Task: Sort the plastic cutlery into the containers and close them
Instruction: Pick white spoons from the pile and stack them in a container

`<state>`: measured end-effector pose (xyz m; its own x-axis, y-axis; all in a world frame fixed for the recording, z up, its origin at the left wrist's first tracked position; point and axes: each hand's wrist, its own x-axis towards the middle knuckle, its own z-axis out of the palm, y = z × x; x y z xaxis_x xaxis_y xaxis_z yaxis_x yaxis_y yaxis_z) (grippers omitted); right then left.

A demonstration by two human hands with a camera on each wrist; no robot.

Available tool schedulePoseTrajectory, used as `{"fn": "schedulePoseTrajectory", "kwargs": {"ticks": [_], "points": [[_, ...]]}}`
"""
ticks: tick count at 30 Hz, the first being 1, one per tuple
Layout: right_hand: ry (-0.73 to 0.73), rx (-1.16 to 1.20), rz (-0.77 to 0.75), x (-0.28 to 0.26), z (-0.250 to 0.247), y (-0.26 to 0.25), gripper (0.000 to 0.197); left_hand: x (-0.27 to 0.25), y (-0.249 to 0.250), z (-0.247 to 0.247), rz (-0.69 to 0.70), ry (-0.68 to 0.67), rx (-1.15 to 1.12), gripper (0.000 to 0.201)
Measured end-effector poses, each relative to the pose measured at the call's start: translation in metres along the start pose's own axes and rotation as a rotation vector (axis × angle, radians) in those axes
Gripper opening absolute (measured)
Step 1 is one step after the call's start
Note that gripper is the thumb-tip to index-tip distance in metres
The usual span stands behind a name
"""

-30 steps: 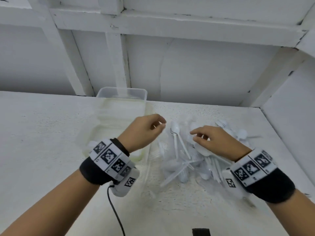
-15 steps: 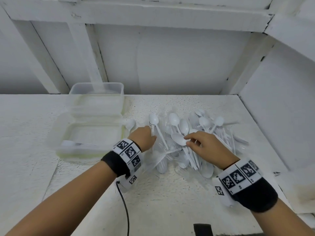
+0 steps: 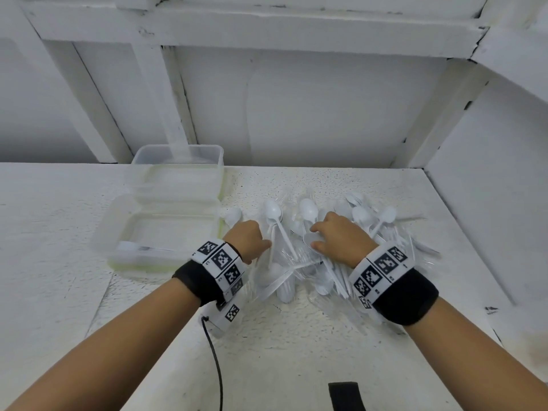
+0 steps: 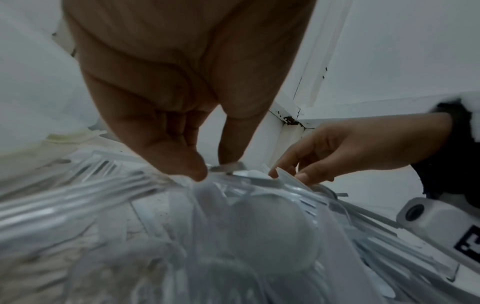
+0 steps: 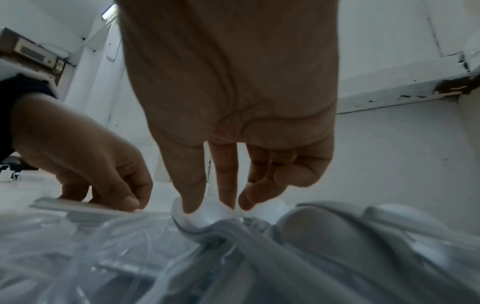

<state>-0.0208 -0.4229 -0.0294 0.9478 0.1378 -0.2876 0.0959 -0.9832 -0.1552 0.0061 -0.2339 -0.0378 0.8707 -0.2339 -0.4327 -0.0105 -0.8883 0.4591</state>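
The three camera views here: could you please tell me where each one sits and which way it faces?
Head: worn on the head, looking forward and down at the cutlery pile and the open container; both forearms show.
Left wrist: looks along the left hand at the pile; the right hand shows too.
Right wrist: looks along the right hand, fingertips on a white spoon.
Shared: both wrist views show both hands.
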Motion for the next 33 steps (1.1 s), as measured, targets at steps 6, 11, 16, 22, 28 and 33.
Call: {"fn": "schedulePoseTrajectory", "kwargs": {"ticks": [6, 11, 16, 22, 28, 33], "points": [[0.029, 0.038, -0.032, 0.003, 0.003, 0.0, 0.022, -0.015, -0.004, -0.01, -0.014, -0.032, -0.07, 0.035], [0.157, 0.216, -0.098, 0.0, -0.006, 0.001, 0.016, -0.034, -0.007, -0.019, -0.052, -0.068, -0.298, 0.01], [0.367, 0.39, -0.193, -0.008, -0.025, -0.004, 0.019, -0.045, -0.014, -0.022, -0.003, -0.075, -0.125, 0.024], [0.334, 0.437, -0.183, 0.001, -0.024, -0.003, 0.026, -0.057, -0.022, -0.027, 0.047, -0.109, 0.057, 0.014], [0.158, 0.372, -0.134, 0.01, -0.01, -0.004, 0.029, -0.061, -0.032, -0.039, 0.059, -0.075, 0.123, 0.02], [0.321, 0.561, -0.105, 0.003, -0.024, -0.004, 0.028, -0.065, -0.028, -0.045, 0.098, -0.058, -0.186, 0.008]]}}
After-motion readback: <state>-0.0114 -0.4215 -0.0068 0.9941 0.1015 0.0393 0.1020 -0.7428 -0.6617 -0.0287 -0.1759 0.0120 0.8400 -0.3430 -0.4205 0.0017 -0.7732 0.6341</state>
